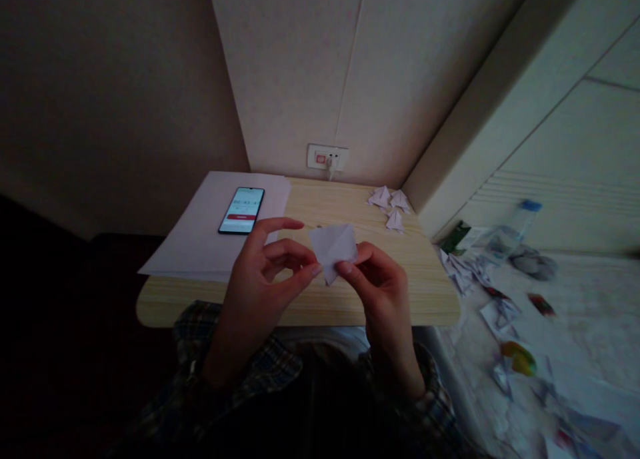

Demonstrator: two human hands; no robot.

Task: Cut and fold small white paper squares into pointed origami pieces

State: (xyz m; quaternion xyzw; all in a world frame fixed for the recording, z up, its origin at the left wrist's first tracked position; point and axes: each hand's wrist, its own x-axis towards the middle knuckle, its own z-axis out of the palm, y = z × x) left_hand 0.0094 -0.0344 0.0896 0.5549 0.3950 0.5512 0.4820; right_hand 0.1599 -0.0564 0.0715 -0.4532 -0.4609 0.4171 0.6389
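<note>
A small folded piece of white paper (336,242) is held up above the wooden table, with crease lines across its face. My left hand (273,269) pinches its lower left edge between thumb and a finger, while the index finger is raised away from it. On the other side, my right hand (380,279) grips the lower right edge between thumb and fingers. The right fingertips behind the paper are partly hidden.
A lit phone (241,210) rests on a stack of white paper (187,242) on the table (320,306). Three folded paper pieces (394,220) sit at the back right. Right of the table, a plastic bottle (515,229) and folded papers lie on a white surface. A wall socket (327,158) holds a plug.
</note>
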